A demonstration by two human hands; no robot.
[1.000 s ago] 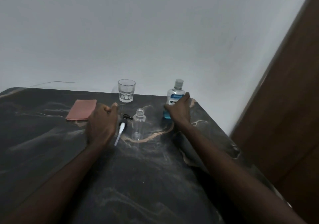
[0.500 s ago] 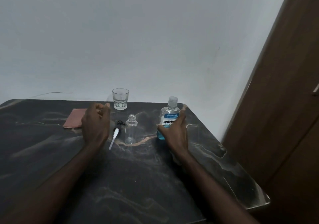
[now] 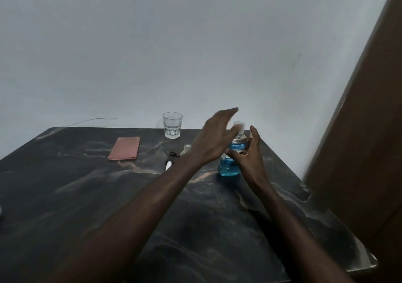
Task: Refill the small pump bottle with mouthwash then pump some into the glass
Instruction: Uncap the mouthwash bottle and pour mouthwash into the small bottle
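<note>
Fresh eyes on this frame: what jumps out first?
Both hands meet at the clear plastic mouthwash bottle of blue liquid near the table's right edge: the right hand holds its body, and the open left hand reaches across toward its cap. Behind them an empty clear faceted glass stands by the wall, with a folded pink cloth to its left on the dark marbled table.

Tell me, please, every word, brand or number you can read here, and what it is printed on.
Mouthwash bottle: it carries a blue label with pale print, too blurred to read and partly covered by the hands.
Glass, small pump bottle, pump head, pink cloth, table: no text shows.
</note>
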